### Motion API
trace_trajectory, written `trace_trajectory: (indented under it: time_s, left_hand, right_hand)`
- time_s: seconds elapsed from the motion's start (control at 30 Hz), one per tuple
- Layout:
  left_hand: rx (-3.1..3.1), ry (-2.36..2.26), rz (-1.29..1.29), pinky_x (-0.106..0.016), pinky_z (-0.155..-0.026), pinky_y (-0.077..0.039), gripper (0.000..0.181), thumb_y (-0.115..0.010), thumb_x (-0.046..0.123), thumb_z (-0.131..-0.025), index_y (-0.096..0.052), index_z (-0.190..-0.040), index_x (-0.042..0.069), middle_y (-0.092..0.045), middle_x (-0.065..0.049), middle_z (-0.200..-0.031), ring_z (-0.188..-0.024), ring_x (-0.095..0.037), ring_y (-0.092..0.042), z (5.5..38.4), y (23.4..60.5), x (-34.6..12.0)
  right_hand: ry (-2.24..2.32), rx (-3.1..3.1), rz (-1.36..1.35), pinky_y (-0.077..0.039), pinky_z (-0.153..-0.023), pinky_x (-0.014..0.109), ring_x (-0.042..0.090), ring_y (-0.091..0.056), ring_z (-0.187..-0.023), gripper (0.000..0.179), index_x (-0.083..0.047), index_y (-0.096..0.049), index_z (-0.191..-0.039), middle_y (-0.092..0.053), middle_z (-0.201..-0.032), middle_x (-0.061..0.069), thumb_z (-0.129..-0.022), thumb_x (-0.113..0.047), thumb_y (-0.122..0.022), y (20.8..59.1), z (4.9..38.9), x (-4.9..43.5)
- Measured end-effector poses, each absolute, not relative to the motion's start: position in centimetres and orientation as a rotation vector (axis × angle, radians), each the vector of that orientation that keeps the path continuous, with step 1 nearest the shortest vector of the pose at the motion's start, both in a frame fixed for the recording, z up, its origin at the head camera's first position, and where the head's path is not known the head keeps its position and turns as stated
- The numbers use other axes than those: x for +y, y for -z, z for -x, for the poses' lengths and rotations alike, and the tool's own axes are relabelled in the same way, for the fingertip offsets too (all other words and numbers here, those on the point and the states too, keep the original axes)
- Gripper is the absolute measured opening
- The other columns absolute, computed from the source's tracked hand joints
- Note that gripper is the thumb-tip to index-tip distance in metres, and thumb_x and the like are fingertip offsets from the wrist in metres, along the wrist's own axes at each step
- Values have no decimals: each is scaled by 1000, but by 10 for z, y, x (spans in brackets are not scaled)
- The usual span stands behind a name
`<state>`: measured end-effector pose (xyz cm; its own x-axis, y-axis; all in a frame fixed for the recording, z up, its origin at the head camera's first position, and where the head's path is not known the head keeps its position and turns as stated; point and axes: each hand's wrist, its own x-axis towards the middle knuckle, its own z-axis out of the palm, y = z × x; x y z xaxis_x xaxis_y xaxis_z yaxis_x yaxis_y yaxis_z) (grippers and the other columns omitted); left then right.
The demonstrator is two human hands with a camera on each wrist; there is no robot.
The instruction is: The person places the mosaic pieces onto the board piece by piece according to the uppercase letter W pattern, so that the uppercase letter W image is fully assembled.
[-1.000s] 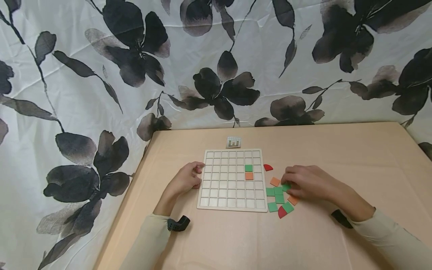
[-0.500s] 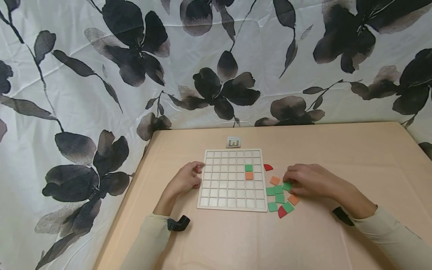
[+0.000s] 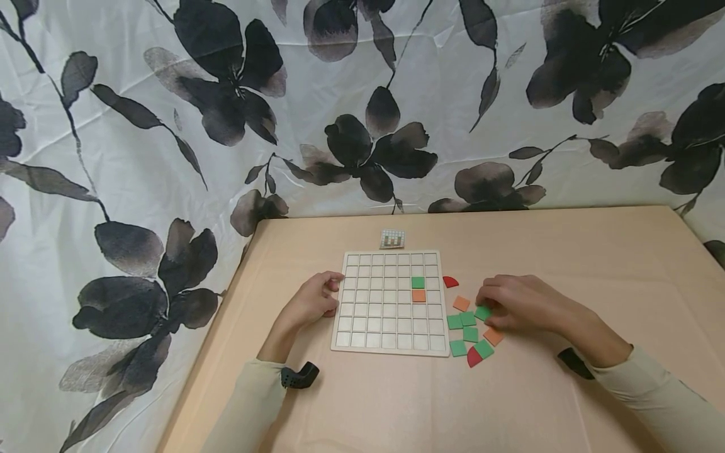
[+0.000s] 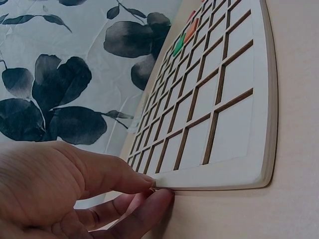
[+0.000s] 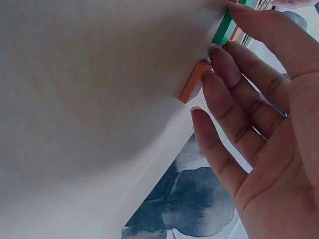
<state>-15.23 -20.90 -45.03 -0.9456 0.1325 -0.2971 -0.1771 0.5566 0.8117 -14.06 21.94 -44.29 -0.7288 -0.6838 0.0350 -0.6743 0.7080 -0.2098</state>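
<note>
A pale wooden grid board (image 3: 391,353) lies mid-table, with one green square tile (image 3: 418,282) directly above an orange square tile (image 3: 418,296) in its cells. My left hand (image 3: 311,299) holds the board's left edge; in the left wrist view the thumb (image 4: 117,174) meets the rim, with curled fingers just below. To the right of the board, my right hand (image 3: 523,305) pinches a green square tile (image 3: 483,313) at the table surface. In the right wrist view this green tile (image 5: 225,25) sits between thumb and fingers, with an orange tile (image 5: 193,82) close to the other fingertips.
Loose tiles lie between the board and my right hand: several green squares (image 3: 470,334), orange squares (image 3: 461,303), and red quarter-rounds (image 3: 473,357), one of them (image 3: 450,282) farther back. A small card with a printed grid (image 3: 393,238) stands behind the board. Floral cloth (image 3: 351,151) hangs beyond the table.
My right hand has shifted slightly to the right together with the green tile, and nearby loose tiles have moved a little. My left hand and the board stay in place.
</note>
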Motion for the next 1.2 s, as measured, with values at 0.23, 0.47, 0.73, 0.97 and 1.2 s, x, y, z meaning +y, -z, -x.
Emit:
trace_trajectory:
  time_s: [0.23,0.47,0.73,0.97,1.2]
  left_hand:
    - [2473,-1337,19,-30,-62,-54,62,-60,-16,-85,-52,-143,3,-49,-13,-111,-79,-18,-55,152,450,-209]
    - [2467,-1338,27,-30,-63,-55,61,-61,-14,-86,-53,-143,5,-50,-13,-112,-79,-18,-55,153,448,-209]
    - [2471,-1342,19,-30,-62,-54,61,-60,-15,-86,-52,-142,4,-50,-13,-111,-78,-18,-55,153,451,-210]
    - [2475,-1344,18,-30,-62,-54,62,-60,-17,-84,-52,-143,3,-49,-13,-111,-77,-18,-54,153,451,-210]
    - [2462,-1346,24,-30,-62,-54,61,-60,-17,-85,-52,-142,3,-49,-13,-112,-77,-18,-54,152,449,-209]
  right_hand:
    - [314,2842,1111,-45,-62,22,3,-46,-75,21,-24,-73,-94,-55,-83,-15,-77,-26,-84,445,144,218]
    - [296,2818,1086,-44,-62,23,4,-47,-75,21,-23,-71,-92,-54,-81,-14,-75,-26,-83,443,146,216]
    - [270,2813,1069,-43,-61,23,4,-46,-74,22,-25,-70,-92,-54,-80,-15,-76,-31,-83,440,147,216]
    - [310,2818,1105,-42,-61,22,1,-46,-72,21,-28,-68,-93,-52,-77,-16,-78,-32,-82,435,150,218]
    - [356,2787,1120,-42,-61,21,-1,-47,-71,22,-29,-68,-94,-54,-77,-17,-79,-31,-83,431,154,220]
